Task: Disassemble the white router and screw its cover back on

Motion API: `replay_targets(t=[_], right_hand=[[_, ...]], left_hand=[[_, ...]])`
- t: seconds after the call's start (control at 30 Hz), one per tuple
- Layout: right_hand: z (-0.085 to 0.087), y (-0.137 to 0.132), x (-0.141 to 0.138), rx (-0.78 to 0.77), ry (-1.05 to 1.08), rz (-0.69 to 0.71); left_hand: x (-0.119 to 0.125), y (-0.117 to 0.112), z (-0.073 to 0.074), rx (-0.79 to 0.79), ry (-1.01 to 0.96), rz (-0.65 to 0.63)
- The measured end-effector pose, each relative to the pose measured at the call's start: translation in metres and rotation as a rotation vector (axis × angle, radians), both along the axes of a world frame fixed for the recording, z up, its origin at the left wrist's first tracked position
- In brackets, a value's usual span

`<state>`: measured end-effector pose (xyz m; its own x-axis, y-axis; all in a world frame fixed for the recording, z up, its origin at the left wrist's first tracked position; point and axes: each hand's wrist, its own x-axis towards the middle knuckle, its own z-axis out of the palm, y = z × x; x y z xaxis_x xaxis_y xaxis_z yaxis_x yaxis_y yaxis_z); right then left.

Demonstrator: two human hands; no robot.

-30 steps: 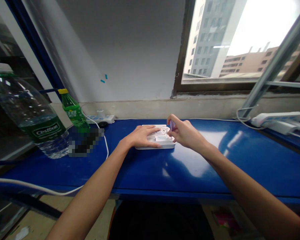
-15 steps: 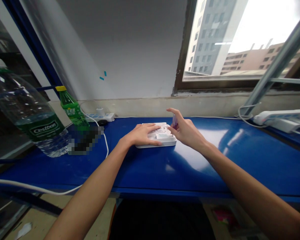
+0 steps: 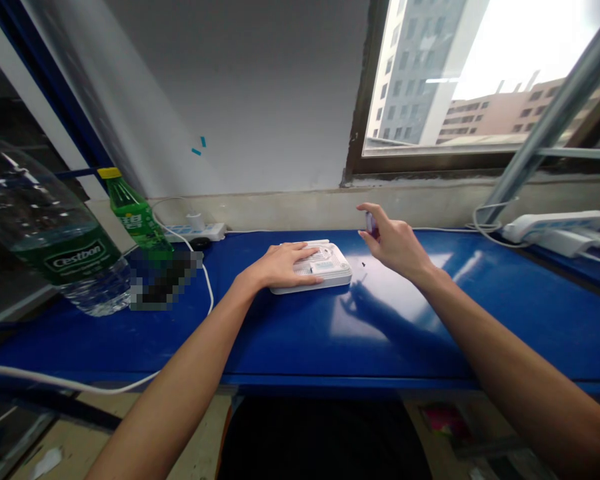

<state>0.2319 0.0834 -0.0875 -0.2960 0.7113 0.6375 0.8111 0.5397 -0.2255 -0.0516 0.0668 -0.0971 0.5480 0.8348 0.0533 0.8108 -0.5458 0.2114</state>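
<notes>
My left hand (image 3: 280, 265) lies flat on a flat white plastic box (image 3: 327, 268), its fingers across the box's top with a grid of small holes. My right hand (image 3: 395, 243) is raised above the blue table, to the right of the box and not touching it. Its fingertips pinch a small purple object (image 3: 372, 225), too small to identify. A tiny dark speck (image 3: 363, 264) lies on the table next to the box.
The blue table (image 3: 260, 340) holds a large Cestbon water bottle (image 3: 55, 227), a green bottle with a yellow cap (image 3: 135, 213), and a pixelated patch (image 3: 165, 280). White power strips (image 3: 195, 233) (image 3: 555, 227) and cables run along the back. A metal pole (image 3: 550, 113) crosses the window.
My right hand has lifted up and to the right, away from the box, with the purple object still in its fingers. My left hand stays on the box.
</notes>
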Motion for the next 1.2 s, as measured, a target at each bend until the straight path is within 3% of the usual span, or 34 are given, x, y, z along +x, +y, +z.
replay_targets(t=[0.17,0.37,0.43,0.6,0.9,1.2], right_hand=[[-0.012,0.015,0.015,-0.155,-0.193,-0.081],[-0.016,0.02,0.013,-0.222,-0.174,-0.117],[-0.015,0.019,0.01,-0.262,-0.082,-0.088],[-0.016,0.019,0.004,-0.544,0.411,0.091],[-0.019,0.025,0.008,-0.487,0.548,0.072],[-0.002,0.019,0.009,-0.408,0.789,0.184]], left_hand=[[0.0,0.002,-0.001,-0.003,0.006,-0.015],[0.0,0.001,-0.001,-0.016,0.01,-0.006],[0.0,0.001,-0.001,-0.013,0.013,-0.012],[0.001,0.002,-0.001,-0.018,0.016,-0.004],[0.001,0.001,-0.003,0.027,-0.055,-0.035],[0.018,-0.009,-0.006,0.089,-0.055,0.24]])
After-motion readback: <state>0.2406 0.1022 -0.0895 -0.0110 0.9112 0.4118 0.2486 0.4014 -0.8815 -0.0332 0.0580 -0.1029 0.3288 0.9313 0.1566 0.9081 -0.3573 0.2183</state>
